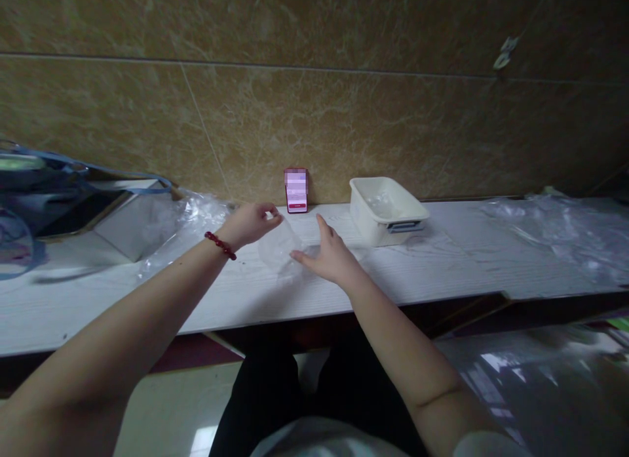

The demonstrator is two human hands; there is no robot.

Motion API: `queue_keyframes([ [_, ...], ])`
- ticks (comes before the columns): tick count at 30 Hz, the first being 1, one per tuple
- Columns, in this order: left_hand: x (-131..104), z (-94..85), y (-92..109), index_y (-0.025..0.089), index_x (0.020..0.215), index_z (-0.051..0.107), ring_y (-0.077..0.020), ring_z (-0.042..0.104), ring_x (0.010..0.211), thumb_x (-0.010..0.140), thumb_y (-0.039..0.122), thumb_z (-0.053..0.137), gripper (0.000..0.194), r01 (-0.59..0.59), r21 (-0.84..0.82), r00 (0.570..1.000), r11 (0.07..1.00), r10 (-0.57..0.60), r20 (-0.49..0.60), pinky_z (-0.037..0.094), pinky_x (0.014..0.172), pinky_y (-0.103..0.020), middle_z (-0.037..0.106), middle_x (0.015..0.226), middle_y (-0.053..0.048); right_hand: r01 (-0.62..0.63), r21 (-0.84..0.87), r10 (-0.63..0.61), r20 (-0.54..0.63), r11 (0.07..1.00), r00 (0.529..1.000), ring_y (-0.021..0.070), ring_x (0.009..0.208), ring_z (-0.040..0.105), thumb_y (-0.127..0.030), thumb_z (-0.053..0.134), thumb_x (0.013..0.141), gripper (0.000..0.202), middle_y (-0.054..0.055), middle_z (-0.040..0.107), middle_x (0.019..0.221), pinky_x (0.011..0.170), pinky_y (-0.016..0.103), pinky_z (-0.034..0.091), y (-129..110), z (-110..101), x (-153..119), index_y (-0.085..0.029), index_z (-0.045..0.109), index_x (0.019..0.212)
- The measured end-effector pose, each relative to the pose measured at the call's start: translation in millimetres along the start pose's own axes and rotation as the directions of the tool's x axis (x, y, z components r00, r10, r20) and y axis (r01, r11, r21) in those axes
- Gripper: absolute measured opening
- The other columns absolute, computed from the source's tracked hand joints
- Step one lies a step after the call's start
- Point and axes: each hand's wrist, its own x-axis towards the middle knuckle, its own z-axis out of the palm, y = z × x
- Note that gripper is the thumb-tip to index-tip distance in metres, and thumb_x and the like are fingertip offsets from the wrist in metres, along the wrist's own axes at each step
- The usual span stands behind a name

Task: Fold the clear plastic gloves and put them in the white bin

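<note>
A thin, clear plastic bag (276,250) hangs just above the white table between my hands. My left hand (253,222), with a red bead bracelet at the wrist, pinches its upper edge between thumb and fingers. On the other side, my right hand (330,252) has thumb and fingers spread apart. Its thumb tip is at the bag's right edge; whether it touches the plastic, I cannot tell. Behind the bag a phone (296,191) with a lit screen leans upright against the wall.
To the right stands a white plastic bin (366,222) with clear plastic inside. Crumpled clear plastic (565,231) lies at the far right, and more plastic sheeting (201,214) at the left beside a white box (118,231). The tiled wall (344,129) bounds the white table (314,299) at the back.
</note>
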Motion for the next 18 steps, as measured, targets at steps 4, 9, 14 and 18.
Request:
queue_keyframes([
  [4,4.1,-8.2,22.5,0.019,0.076,0.062,-0.0123,0.046,0.051,0.066,0.044,0.051,0.030,-0.077,0.104,0.995,0.992,0.071,0.067,0.028,0.048,-0.022,0.051,0.055,0.001,0.085,0.018,-0.082,-0.150,0.996,0.985,0.0267,0.100,0.048,-0.028,0.060,0.067,0.065,0.012,0.050,0.109,0.081,0.041,0.040,-19.5,2.5,11.7,-0.022,0.030,0.125],
  [9,15.2,-28.0,17.2,0.021,0.069,0.064,-0.0119,0.048,0.054,0.058,0.038,0.060,0.020,-0.147,0.091,0.963,0.985,0.121,0.240,0.031,0.050,-0.021,0.051,0.052,0.002,0.044,0.059,-0.043,-0.014,0.997,0.999,0.0169,0.073,0.055,-0.005,0.045,0.071,0.028,0.005,0.058,0.078,0.070,0.036,0.046,-6.2,-24.5,53.9,-0.017,0.054,0.095],
  [14,49.7,-20.1,-15.5,0.017,0.060,0.060,-0.0132,0.053,0.054,0.056,0.022,0.062,0.006,0.106,-0.108,0.939,0.988,-0.064,0.337,0.039,0.049,-0.022,0.055,0.055,0.000,-0.213,0.223,0.157,0.244,0.951,0.957,0.0087,0.049,0.050,-0.002,0.053,0.067,0.012,-0.002,0.050,0.054,0.051,0.029,0.049,15.1,-32.1,113.5,-0.013,0.053,0.064],
  [18,87.1,5.0,-28.2,0.014,0.055,0.051,-0.0161,0.056,0.055,0.058,0.006,0.058,0.011,0.401,-0.627,0.916,0.668,-0.314,0.252,0.047,0.054,-0.031,0.053,0.056,-0.003,-0.320,0.152,0.266,0.292,0.935,0.919,0.0088,0.050,0.051,0.001,0.047,0.069,0.015,-0.002,0.050,0.052,0.056,0.030,0.048,24.3,-20.9,153.9,-0.012,0.053,0.067],
])
